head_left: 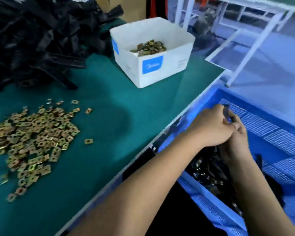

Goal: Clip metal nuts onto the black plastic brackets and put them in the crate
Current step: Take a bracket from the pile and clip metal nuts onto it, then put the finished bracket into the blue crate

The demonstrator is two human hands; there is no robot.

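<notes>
I see a green counter [109, 120] with a pale edge and white metal racks [245, 40] behind. A loose heap of flat brassy nuts [32, 138] lies on it, more in a white cardboard box [152, 68], beside piled black brackets [37, 38]. Over the blue mesh crate [271, 133], my left hand [211, 128] and right hand [237, 143] meet, seemingly both pinching one blurred bracket [227, 110].

Both hands [211, 126] [237, 143] grip a black bracket [227, 111] over the blue crate [279, 133].
</notes>
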